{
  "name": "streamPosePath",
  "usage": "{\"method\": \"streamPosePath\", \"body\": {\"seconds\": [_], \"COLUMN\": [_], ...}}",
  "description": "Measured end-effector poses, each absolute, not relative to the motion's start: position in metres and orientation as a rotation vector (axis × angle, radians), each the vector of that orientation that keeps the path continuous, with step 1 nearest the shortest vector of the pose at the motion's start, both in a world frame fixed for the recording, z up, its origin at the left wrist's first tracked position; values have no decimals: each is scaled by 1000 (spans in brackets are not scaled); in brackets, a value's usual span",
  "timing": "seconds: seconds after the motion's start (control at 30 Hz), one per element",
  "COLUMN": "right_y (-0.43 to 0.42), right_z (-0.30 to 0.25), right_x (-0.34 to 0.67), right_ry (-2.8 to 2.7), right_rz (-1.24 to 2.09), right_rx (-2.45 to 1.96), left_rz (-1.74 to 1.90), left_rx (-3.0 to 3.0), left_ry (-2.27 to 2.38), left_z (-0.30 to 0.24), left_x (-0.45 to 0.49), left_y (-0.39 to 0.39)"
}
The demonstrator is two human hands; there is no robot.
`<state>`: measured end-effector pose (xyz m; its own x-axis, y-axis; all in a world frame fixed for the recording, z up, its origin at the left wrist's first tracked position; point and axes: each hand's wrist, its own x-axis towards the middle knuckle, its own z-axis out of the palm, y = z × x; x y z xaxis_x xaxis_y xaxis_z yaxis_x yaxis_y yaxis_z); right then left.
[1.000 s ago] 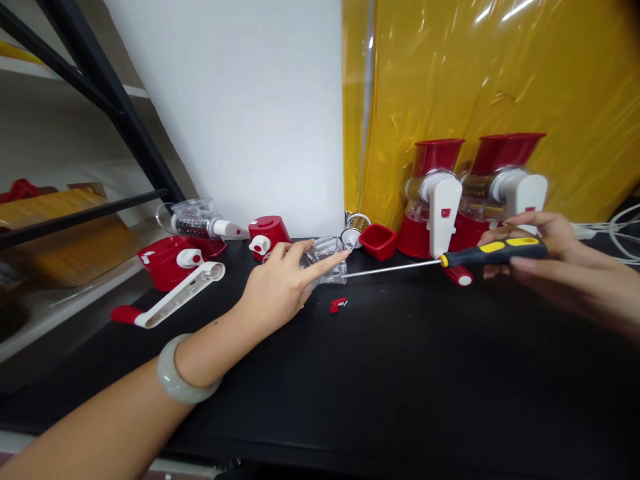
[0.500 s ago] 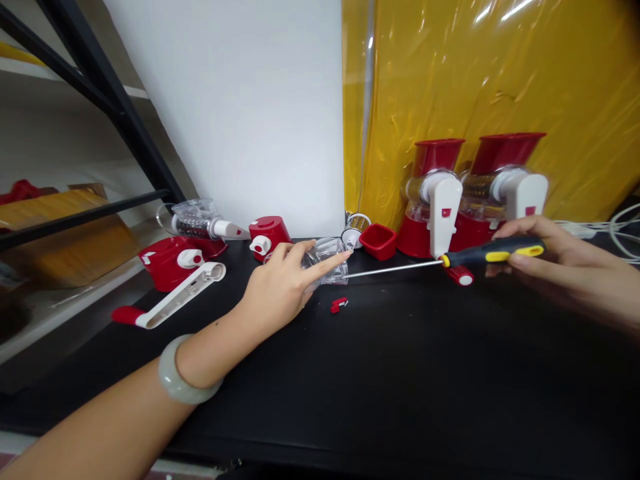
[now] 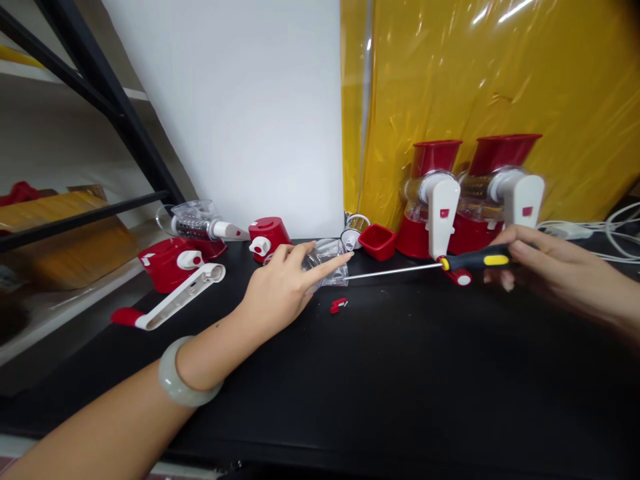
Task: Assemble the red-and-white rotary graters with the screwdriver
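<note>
Our left hand [image 3: 277, 290], centre-left, and right hand [image 3: 563, 261], far right, are working apart, the right clasping a screwdriver [image 3: 470, 259], the left pinning the clear housing [image 3: 330, 249] at centre. We are risking the screwdriver skidding if our aim is tilting, perhaps scattering the red piece [image 3: 338, 306] just below centre.

Plain black tabletop [image 3: 400, 373], kinda scuffed with specks. Two red drum graters [image 3: 414, 235] stand upright toward the back right, with a little red tub [image 3: 379, 242] just beside them and a metal drum [image 3: 355, 230] next to that. Clear plastic piece [image 3: 326, 249] mid-table, tiny red bit [image 3: 335, 307] in front, red base [image 3: 271, 230] further left, white crank [image 3: 184, 294] near the left edge.
</note>
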<state>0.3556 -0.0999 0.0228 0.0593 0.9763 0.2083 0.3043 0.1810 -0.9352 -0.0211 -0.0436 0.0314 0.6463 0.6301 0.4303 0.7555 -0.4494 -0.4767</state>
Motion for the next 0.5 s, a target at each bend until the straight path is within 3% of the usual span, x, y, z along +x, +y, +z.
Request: {"method": "streamPosePath", "body": {"seconds": [0.17,0.4,0.5], "right_y": [-101,-97,-94], "right_z": [26,23,21], "right_x": [348,361,356], "right_ry": [-1315,-1645,-1535], "right_rz": [879,683,743], "right_rx": [-1154,-1419,-1365], "left_rz": [-240,-238,-242], "left_rx": [-2204,-2208,-2210], "left_ry": [-1075,-1090,-1083], "left_z": [32,32,32], "left_x": [-20,-20,-20], "left_y": [-44,-44,-44]}}
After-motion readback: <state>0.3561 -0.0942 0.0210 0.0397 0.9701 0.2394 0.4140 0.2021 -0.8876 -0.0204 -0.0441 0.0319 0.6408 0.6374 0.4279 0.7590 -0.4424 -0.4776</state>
